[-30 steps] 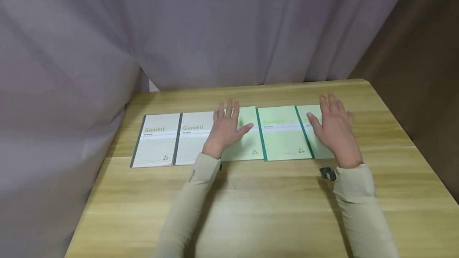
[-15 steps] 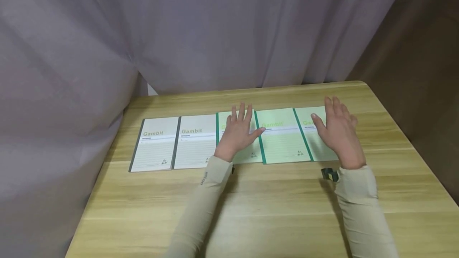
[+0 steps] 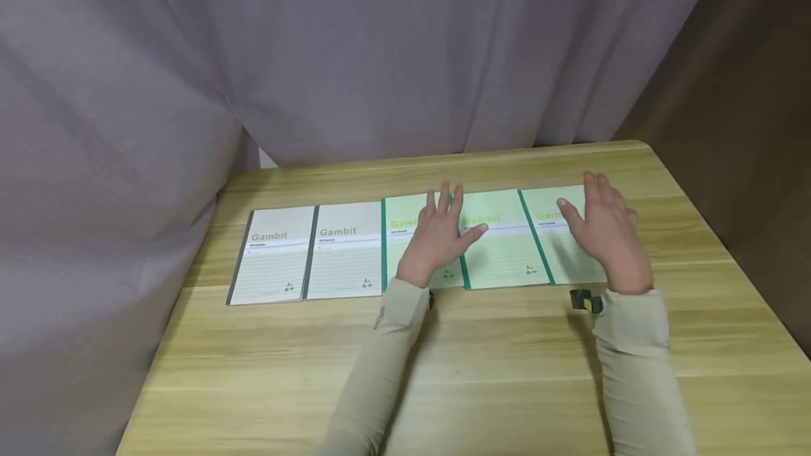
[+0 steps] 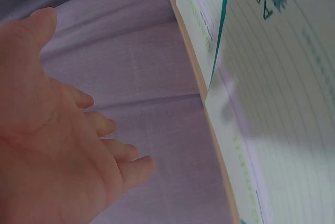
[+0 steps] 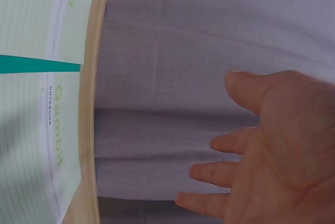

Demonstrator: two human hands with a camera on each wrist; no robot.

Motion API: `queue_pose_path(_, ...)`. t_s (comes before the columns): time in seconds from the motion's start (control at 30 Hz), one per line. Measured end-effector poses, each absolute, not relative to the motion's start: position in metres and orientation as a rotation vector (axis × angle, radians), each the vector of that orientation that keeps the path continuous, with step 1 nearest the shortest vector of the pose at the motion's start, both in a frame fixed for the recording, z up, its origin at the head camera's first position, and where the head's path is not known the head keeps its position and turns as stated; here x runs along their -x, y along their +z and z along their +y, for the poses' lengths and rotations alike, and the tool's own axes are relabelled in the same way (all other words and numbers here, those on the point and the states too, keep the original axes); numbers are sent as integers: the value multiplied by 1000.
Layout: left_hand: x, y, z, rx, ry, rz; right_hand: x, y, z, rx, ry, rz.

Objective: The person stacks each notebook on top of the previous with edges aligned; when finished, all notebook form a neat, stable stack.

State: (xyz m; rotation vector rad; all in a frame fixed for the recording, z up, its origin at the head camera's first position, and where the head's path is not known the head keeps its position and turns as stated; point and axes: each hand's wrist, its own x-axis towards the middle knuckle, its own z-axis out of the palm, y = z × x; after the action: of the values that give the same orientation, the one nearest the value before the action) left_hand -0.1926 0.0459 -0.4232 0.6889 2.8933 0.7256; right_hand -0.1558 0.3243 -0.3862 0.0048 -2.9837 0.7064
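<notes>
Several notebooks marked "Gambit" lie side by side in a row on the wooden table. At the left end are a white notebook with a grey spine (image 3: 269, 266) and a second white notebook (image 3: 345, 266). To their right follow three pale green notebooks with green spines: one (image 3: 399, 259), a middle one (image 3: 507, 252) and a right-hand one (image 3: 557, 255). My left hand (image 3: 437, 241) hovers, fingers spread, over the first green notebook, thumb over the middle one. My right hand (image 3: 611, 241) hovers above the right-hand green notebook, covering part of it. Both palms hold nothing in the wrist views.
A grey-purple curtain (image 3: 380, 55) hangs behind the table and down its left side. Bare wood of the table (image 3: 253, 378) stretches in front of the row. A dark brown surface (image 3: 747, 160) stands at the right.
My left hand has moved to the right, uncovering the second white notebook. My right hand has shifted slightly right. The notebooks keep their order in the row.
</notes>
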Motion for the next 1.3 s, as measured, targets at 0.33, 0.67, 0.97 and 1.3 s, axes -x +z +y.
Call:
queue_pose_path(0.33,188,-425,54,-601,761,2861,155,-386,337,48,819,-2992)
queue_pose_path(0.67,168,-437,85,-666,633,2829,145,-389,350,100,868,-2992)
queue_pose_path(0.97,155,-445,104,-769,612,2787,140,-393,362,181,933,-2990)
queue_pose_path(1.3,148,-439,114,-920,921,2526,142,-390,368,275,944,-3002)
